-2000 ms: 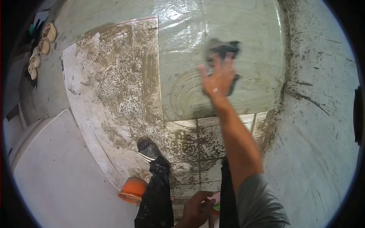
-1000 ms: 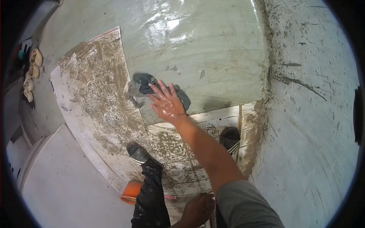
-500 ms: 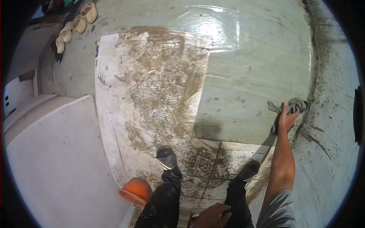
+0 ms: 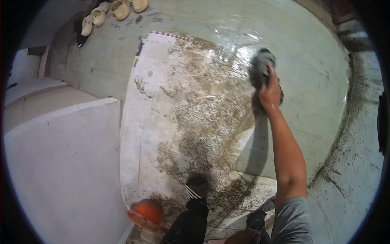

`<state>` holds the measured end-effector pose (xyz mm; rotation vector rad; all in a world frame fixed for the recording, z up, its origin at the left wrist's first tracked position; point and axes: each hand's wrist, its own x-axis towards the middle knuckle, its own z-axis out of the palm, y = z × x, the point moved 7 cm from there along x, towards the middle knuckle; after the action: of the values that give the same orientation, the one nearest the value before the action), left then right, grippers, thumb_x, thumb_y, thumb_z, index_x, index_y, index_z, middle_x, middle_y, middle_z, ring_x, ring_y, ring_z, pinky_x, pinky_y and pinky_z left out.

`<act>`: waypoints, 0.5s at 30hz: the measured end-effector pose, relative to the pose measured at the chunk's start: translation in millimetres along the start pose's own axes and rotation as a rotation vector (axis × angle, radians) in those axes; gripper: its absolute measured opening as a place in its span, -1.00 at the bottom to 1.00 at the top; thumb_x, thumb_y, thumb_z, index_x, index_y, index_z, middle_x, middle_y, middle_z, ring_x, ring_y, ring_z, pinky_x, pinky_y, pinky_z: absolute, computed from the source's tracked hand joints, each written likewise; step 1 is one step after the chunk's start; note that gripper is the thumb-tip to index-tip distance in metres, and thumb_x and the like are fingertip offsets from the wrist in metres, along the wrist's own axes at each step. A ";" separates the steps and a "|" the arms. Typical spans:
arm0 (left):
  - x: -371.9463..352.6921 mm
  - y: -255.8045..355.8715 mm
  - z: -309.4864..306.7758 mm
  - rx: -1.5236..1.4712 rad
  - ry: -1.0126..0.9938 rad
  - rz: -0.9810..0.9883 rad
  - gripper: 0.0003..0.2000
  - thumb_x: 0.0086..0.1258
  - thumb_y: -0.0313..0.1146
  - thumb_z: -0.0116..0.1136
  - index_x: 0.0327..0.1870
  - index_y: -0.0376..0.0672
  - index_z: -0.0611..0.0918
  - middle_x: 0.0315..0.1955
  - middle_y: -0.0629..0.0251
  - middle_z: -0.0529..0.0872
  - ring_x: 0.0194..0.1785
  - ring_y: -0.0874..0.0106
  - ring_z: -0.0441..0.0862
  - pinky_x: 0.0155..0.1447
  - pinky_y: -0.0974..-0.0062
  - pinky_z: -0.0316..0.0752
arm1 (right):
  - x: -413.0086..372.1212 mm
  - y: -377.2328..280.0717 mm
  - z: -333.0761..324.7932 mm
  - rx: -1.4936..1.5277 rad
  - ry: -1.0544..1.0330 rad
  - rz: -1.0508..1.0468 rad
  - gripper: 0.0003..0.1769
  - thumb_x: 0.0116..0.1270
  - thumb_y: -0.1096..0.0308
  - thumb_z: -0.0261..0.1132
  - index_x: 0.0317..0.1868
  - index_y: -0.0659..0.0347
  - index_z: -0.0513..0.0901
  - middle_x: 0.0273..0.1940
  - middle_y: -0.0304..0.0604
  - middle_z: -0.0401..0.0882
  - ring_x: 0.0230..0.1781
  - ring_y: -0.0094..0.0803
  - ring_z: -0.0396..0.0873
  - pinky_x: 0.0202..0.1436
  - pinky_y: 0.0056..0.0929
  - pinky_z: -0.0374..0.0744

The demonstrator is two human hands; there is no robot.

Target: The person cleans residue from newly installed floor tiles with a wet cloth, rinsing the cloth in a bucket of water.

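Note:
My right hand is stretched forward and presses a dark grey rag flat against the wet floor. The rag lies at the edge between the shiny greenish wiped area and the muddy brown tiles to its left. My left hand is only partly seen at the bottom edge, resting near my knee with fingers curled; nothing shows in it. My two dark shoes stand on the dirty tiles below.
An orange bowl sits by my left foot. A white low wall fills the left side. Several pale clogs lie at the far top left. A rough, mud-speckled wall curves along the right.
My right hand has swept the rag from the right wall's base up and leftward to the border of the muddy patch. The view has swung to the left.

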<state>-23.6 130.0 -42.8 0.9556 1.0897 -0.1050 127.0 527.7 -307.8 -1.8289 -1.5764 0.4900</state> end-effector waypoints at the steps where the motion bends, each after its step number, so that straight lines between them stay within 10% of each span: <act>1: -1.2 1.9 -10.4 -0.035 0.012 0.016 -0.70 0.61 -0.31 0.13 0.20 -0.29 0.65 0.07 -0.01 0.68 0.12 -0.02 0.64 0.21 0.07 0.57 | 23.5 -34.8 22.5 0.006 -0.004 -0.085 -0.21 0.37 0.63 0.15 0.62 0.09 0.27 0.49 0.15 0.45 0.47 0.15 0.46 0.48 -0.07 0.50; 7: 1.3 -65.0 13.7 -0.264 -0.052 -0.155 -0.68 0.63 -0.17 0.09 0.13 -0.22 0.68 -0.07 -0.03 0.70 0.04 0.07 0.68 0.13 0.21 0.57 | 99.3 -89.6 172.6 -0.334 -0.055 -0.122 -0.15 0.37 0.43 0.25 0.66 0.25 0.19 0.61 0.10 0.29 0.60 0.01 0.30 0.58 0.26 0.28; 11: -5.4 -34.7 -40.5 -0.419 -0.053 -0.108 -0.68 0.63 -0.14 0.12 0.00 -0.27 0.67 -0.25 -0.02 0.64 -0.14 0.14 0.65 -0.03 0.17 0.57 | 75.9 -121.0 198.2 -0.289 -0.417 -0.650 -0.07 0.30 0.44 0.32 0.68 -0.02 0.23 0.63 -0.20 0.31 0.59 -0.05 0.32 0.63 0.24 0.22; 13: -3.5 -15.6 -53.9 -0.304 -0.104 0.062 -0.75 0.61 -0.21 0.17 -0.05 -0.27 0.64 -0.28 0.00 0.62 -0.18 0.13 0.65 -0.07 0.11 0.56 | 75.5 -124.2 167.3 -0.615 -0.427 -0.655 -0.19 0.46 0.38 0.22 0.67 -0.34 0.27 0.61 -0.36 0.36 0.63 -0.11 0.27 0.66 0.27 0.17; 15: -26.1 21.1 -90.5 0.001 0.254 0.203 -0.81 0.58 -0.28 0.20 -0.09 -0.25 0.63 -0.31 0.01 0.62 -0.22 0.09 0.64 -0.08 0.08 0.57 | 70.5 -117.6 131.0 -0.810 -0.414 -0.560 -0.25 0.55 0.35 0.14 0.67 -0.48 0.25 0.60 -0.39 0.36 0.65 0.01 0.22 0.64 0.39 0.14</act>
<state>-89.5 196.9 -20.6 1.0961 1.2171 0.1870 -30.5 633.4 -309.4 -1.7327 -2.7465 -0.0718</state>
